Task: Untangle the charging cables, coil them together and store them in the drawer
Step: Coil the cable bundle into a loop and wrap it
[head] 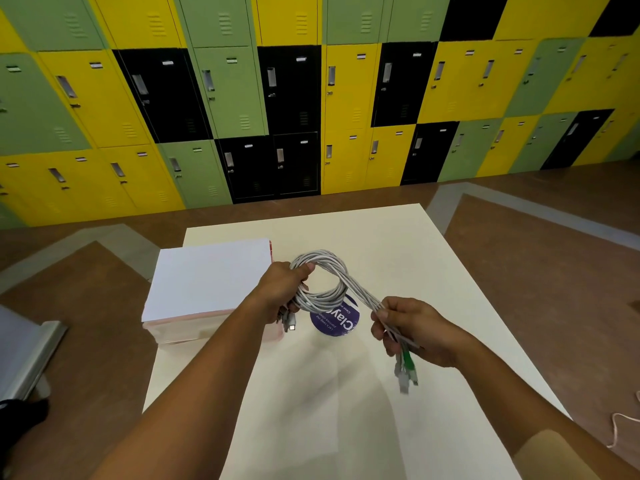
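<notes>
Several grey-white charging cables (329, 271) run together as one bundle, looped into a coil above the white table (398, 244). My left hand (282, 289) grips the left side of the coil, thumb on top; some plug ends hang below it. My right hand (412, 327) pinches the bundle's loose tail to the right of the coil. Plugs, one of them green (409, 362), dangle from under that hand. A white box-like drawer unit (207, 282) with pink sides stands on the table's left, just left of my left hand.
A round dark-blue sticker (337, 323) lies on the table under the coil. Coloured lockers (294, 98) line the far wall beyond a brown floor. A grey metal object (27, 351) sits at the left edge. A thin pale cord (620, 427) lies on the floor at right.
</notes>
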The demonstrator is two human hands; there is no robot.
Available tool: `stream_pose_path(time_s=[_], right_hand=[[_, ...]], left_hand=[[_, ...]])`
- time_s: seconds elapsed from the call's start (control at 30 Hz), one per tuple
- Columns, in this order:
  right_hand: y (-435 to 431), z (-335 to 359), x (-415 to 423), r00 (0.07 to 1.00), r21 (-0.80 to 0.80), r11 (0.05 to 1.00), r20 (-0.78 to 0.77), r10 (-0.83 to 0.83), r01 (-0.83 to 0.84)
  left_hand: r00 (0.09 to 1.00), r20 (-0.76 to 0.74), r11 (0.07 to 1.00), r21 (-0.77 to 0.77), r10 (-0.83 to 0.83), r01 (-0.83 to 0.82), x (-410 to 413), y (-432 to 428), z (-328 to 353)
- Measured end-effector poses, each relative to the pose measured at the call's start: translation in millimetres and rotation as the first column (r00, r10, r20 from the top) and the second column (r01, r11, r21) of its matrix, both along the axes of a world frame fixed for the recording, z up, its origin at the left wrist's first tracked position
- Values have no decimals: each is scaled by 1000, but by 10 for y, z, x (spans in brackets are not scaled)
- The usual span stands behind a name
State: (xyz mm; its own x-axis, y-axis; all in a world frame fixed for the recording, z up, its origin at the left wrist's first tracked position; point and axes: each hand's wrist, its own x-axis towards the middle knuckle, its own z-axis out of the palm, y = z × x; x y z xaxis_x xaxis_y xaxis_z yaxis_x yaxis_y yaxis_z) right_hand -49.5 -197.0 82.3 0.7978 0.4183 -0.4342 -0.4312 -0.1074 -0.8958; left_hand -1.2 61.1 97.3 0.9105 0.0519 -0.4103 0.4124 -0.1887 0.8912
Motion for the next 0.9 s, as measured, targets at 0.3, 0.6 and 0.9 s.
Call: stream_pose_path(time_s=[0.3, 0.6, 0.9], right_hand=[[25, 48, -14, 963, 274, 961, -270, 30, 46], [-84, -27, -37, 970, 395, 916, -185, 159, -74], [-132, 91, -64, 908, 395, 862, -133, 397, -319]], left_hand=[[1000, 4, 999, -33, -10, 10, -1, -7, 20], [996, 24, 995, -43, -89, 90, -9, -22, 71], [977, 10, 974, -74, -215, 215, -90, -35, 127]])
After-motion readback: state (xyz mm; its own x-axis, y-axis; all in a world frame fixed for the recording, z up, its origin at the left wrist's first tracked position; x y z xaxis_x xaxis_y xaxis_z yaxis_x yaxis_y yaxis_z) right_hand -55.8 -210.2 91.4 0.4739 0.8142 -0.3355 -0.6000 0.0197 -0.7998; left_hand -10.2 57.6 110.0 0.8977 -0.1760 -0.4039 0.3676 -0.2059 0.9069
